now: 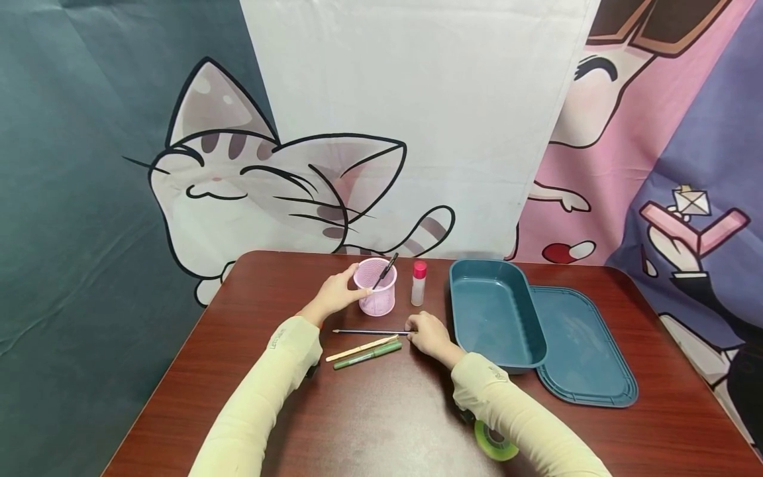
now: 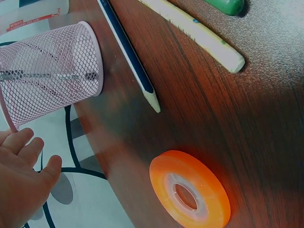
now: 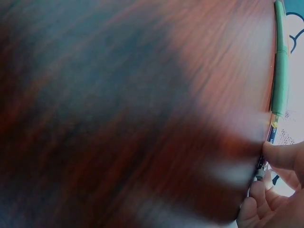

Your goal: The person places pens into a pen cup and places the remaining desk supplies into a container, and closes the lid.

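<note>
While the left hand (image 1: 334, 291) holds the left side of a pink mesh pen cup (image 1: 378, 306), thumb and fingers part-closed about it, the right hand (image 1: 430, 336) pinches the right end of a blue-and-white striped pencil (image 1: 369, 332) between thumb and curled fingers. The pencil is at the table (image 1: 369, 424) just in front of the cup, its long axis running left to right, its pale wooden tip pointing left; whether the pinched end is raised cannot be told. Nearer the wearer, a pale yellow stick (image 1: 360, 348) and a green pen (image 1: 366, 356) lie side by side, slanting, right ends farther away. The cup stands upright; a black pen (image 1: 388, 267) leans inside, upper end rightward. To its right stands a red-capped glue stick (image 1: 418, 291).
</note>
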Action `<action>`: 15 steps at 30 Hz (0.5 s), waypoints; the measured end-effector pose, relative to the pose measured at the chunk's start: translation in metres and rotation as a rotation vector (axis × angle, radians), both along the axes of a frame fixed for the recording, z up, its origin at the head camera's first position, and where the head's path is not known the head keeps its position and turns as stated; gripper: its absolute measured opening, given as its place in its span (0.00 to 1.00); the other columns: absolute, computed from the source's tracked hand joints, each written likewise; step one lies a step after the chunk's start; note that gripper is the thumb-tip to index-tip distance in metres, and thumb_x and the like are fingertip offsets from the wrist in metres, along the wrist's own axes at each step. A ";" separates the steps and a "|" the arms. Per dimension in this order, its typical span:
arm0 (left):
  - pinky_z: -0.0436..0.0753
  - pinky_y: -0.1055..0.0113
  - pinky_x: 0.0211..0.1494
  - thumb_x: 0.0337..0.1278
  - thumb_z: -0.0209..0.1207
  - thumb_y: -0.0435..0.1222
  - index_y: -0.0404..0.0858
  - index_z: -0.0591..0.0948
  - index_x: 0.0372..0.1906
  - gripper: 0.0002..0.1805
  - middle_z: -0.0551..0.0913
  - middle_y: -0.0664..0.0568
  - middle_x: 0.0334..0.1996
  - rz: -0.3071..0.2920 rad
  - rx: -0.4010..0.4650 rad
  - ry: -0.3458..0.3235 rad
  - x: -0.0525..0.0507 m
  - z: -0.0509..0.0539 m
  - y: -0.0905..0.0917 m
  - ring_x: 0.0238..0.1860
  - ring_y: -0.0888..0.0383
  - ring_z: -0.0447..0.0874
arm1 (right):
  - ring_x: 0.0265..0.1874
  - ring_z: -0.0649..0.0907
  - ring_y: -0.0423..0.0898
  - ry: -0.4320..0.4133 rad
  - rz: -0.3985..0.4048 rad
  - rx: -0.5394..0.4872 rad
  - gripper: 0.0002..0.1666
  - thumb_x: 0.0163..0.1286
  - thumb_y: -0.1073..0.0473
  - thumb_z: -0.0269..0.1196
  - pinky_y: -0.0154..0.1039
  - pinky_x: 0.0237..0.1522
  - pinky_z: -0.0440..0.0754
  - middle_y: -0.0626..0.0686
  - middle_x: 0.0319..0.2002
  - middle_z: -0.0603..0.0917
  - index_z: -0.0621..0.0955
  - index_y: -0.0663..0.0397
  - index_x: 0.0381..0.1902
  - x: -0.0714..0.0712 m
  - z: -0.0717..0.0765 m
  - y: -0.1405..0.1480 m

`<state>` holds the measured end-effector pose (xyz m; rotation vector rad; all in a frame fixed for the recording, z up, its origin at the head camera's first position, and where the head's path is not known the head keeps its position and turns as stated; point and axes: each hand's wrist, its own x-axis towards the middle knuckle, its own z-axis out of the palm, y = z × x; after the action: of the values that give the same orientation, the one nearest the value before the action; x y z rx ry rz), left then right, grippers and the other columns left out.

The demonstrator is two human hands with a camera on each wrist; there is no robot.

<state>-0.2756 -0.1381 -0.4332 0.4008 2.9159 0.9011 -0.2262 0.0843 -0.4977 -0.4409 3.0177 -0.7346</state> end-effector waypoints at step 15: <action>0.66 0.52 0.59 0.47 0.58 0.51 0.38 0.57 0.66 0.42 0.67 0.40 0.60 0.003 0.011 -0.011 0.000 0.000 0.000 0.58 0.44 0.67 | 0.23 0.72 0.43 -0.010 -0.011 0.038 0.08 0.51 0.64 0.61 0.36 0.23 0.67 0.47 0.22 0.70 0.73 0.49 0.19 0.001 0.000 -0.003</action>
<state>-0.2756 -0.1385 -0.4328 0.3917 2.9036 0.9176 -0.2251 0.0816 -0.4974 -0.4189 3.0210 -0.6770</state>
